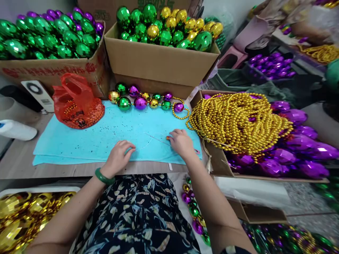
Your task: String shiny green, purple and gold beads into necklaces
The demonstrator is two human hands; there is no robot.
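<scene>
My left hand [120, 155], with a green bangle [103, 177] at its wrist, is closed in a pinch over the blue cloth [79, 144]. A fine pale thread [144, 146] loops from its fingertips toward the right. My right hand [182, 144] is closed around the end of a long thin needle [156, 138] that points left. A small orange piece [167, 138] shows at its fingertips; its kind is unclear. Beyond the hands lies a string of green, purple and gold faceted beads [140, 102], ending in a loop of small gold beads [180, 114].
An orange plastic bag of small beads [79, 102] sits on the cloth's left. Boxes of green beads [53, 63] and green-gold beads [161, 63] stand behind. Gold bead strands [235, 123] overlie purple beads on the right. A white thread spool [18, 129] lies far left.
</scene>
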